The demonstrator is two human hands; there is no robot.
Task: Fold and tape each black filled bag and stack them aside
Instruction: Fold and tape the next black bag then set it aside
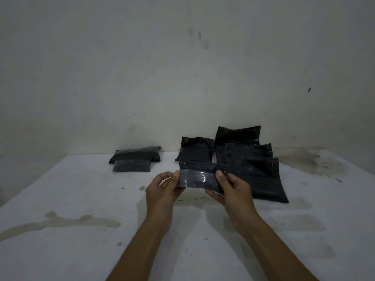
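Note:
I hold a folded black filled bag [199, 176] above the white table, a strip of clear shiny tape across its front. My left hand [164, 190] pinches its left end between thumb and fingers. My right hand [231, 188] grips its right end, thumb on top and fingers underneath. Behind and to the right lie several unfolded black filled bags [255, 159], overlapping one another and leaning toward the wall. At the back left sit two folded and taped bags [135, 159], one in front of the other.
The white table [81, 199] carries brownish stains at the left front and the far right corner, plus small dark specks. A plain pale wall [182, 78] rises right behind the bags.

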